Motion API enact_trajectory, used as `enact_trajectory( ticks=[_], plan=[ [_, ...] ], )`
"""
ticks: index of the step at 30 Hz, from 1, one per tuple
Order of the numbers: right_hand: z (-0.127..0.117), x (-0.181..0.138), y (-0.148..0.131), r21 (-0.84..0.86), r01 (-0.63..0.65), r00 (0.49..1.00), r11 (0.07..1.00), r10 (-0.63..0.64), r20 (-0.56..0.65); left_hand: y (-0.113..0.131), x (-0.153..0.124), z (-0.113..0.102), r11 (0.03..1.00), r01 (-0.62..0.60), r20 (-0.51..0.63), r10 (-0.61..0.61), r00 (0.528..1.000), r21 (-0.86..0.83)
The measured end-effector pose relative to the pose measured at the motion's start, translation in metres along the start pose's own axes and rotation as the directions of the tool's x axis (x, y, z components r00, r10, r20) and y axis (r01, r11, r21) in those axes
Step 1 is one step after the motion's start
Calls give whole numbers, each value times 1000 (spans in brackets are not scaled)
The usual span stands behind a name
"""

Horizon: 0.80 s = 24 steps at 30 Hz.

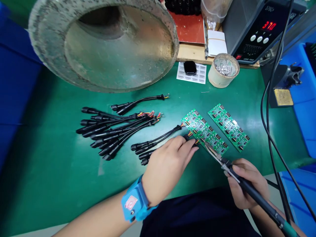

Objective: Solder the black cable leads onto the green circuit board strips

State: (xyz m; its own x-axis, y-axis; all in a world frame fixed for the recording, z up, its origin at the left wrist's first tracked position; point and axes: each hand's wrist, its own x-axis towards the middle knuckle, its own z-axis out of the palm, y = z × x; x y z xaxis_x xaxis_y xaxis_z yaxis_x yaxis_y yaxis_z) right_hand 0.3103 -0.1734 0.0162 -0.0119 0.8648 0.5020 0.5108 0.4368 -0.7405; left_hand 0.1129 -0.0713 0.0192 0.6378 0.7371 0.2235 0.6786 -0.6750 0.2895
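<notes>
My left hand (170, 156), with a blue wrist strap (137, 199) below it, pinches a black cable (189, 139) whose coloured wires meet the near edge of a green circuit board (204, 130). Another black cable (163, 134) lies just beyond, its wire ends at the same board. My right hand (248, 184) is closed around a soldering iron (243, 181). The iron's tip touches or hovers over the board near the wires; I cannot tell which. A second green circuit board (229, 126) lies to the right. Left of my hand is a pile of black cables (118, 130) with bare wire ends.
A large duct mouth (118, 59) hangs over the back left. Behind the boards are a roll of tape holding metal bits (219, 77), a label sheet (181, 76) with a black watch-like piece, and a soldering station (256, 33) reading 370. An iron stand (276, 82) and dangling cords (269, 98) are right.
</notes>
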Motion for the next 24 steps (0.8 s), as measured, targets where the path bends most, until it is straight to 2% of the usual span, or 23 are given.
enact_trajectory(
  ticks=[2,6,15,24],
  plan=[
    [-3,-5,0,38,-57,997,998,59,-49,0,0,0,1000,1,4,-1,1000,0],
    [-3,-3,-3,84,-151,988,985,151,-1,-2,1,-2,1000,16,22,-16,1000,-19],
    [8,7,-3,154,-170,985,973,168,28,-11,6,-5,982,121,46,-116,992,-143],
    [7,1,0,211,-221,975,952,213,58,-5,5,1,977,151,-30,-157,987,-148]
  ],
)
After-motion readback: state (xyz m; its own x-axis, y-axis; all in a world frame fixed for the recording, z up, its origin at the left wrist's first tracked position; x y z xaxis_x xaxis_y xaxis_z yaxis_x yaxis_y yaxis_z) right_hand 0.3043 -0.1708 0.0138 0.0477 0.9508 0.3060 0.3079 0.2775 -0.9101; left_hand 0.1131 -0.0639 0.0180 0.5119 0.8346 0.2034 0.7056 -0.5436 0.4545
